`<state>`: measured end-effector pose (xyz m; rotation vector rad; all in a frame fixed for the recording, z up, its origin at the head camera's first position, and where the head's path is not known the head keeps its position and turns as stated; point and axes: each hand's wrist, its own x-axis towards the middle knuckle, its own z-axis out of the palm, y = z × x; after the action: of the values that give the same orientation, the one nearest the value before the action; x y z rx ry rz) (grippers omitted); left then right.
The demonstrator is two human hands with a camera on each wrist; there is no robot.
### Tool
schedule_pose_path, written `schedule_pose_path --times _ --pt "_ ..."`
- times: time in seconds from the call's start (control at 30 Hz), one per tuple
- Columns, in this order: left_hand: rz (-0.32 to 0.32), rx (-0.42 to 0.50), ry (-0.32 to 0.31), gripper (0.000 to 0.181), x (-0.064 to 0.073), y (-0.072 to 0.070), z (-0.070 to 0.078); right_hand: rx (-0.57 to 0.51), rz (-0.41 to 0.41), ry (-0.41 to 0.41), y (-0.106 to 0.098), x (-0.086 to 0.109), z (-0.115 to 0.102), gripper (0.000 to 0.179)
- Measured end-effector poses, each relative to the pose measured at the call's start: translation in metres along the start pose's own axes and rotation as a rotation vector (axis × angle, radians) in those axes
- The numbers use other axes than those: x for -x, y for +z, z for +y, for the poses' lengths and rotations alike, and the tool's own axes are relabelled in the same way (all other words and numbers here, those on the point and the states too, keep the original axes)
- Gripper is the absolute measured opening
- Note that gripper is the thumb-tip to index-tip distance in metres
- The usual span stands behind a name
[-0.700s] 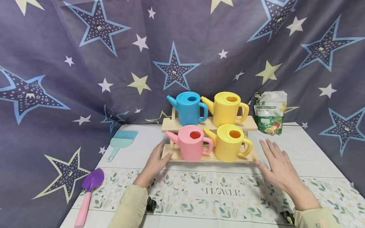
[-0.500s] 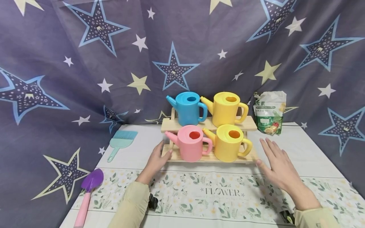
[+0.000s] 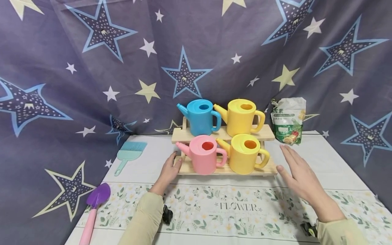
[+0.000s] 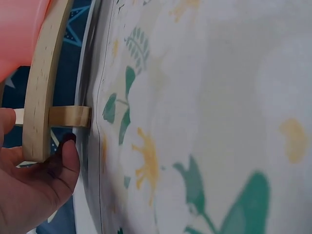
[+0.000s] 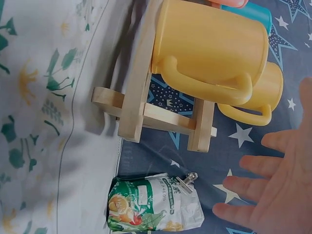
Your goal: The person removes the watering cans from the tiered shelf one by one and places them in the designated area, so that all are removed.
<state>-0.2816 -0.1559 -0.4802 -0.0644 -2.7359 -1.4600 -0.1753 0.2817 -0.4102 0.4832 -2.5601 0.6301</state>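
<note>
A two-tier wooden stand (image 3: pixel 259 171) carries a blue watering can (image 3: pixel 200 119) and a yellow watering can (image 3: pixel 240 119) on top. On the lower board are a pink watering can (image 3: pixel 203 158) and another yellow watering can (image 3: pixel 244 156). My left hand (image 3: pixel 168 172) holds the lower board's left end; in the left wrist view its thumb and fingers lie on opposite faces of the board (image 4: pixel 41 92). Held apart from the stand's right end, my right hand (image 3: pixel 301 177) has straight fingers and nothing in it.
A green-and-white pouch (image 3: pixel 288 120), clipped at its top, stands behind my right hand. To the left lie a pale green brush (image 3: pixel 130 154) and a purple trowel with a pink handle (image 3: pixel 93 212). A starry cloth (image 3: pixel 128 68) hangs behind the table.
My left hand has closed around the lower board's end. The right hand has turned slightly, its fingers now closer together. The view has shifted a little; the watering cans keep their places on the stand.
</note>
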Motion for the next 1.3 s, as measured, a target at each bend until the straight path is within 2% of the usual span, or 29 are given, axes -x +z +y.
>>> schedule_pose_path --times 0.17,0.4,0.7,0.97,1.17,1.3 --pt "-0.011 0.018 -0.016 0.056 -0.002 0.003 -0.004 -0.046 0.014 -0.013 -0.001 -0.005 -0.001 0.064" --pt "0.023 0.019 -0.027 0.053 -0.003 0.005 -0.009 -0.100 -0.009 0.043 -0.002 -0.012 -0.004 0.060" --pt "0.051 -0.007 0.002 0.048 -0.008 0.006 -0.009 -0.160 0.005 0.072 -0.005 -0.027 -0.007 0.056" --pt "0.066 -0.049 0.032 0.045 -0.011 0.009 -0.010 -0.289 0.024 0.096 -0.009 -0.040 -0.012 0.055" --pt "0.080 -0.037 0.044 0.038 -0.013 0.011 -0.009 -0.293 0.028 0.099 -0.010 -0.049 -0.014 0.056" --pt "0.077 -0.018 0.038 0.036 -0.013 0.011 -0.008 -0.347 0.019 0.114 -0.010 -0.056 -0.012 0.056"
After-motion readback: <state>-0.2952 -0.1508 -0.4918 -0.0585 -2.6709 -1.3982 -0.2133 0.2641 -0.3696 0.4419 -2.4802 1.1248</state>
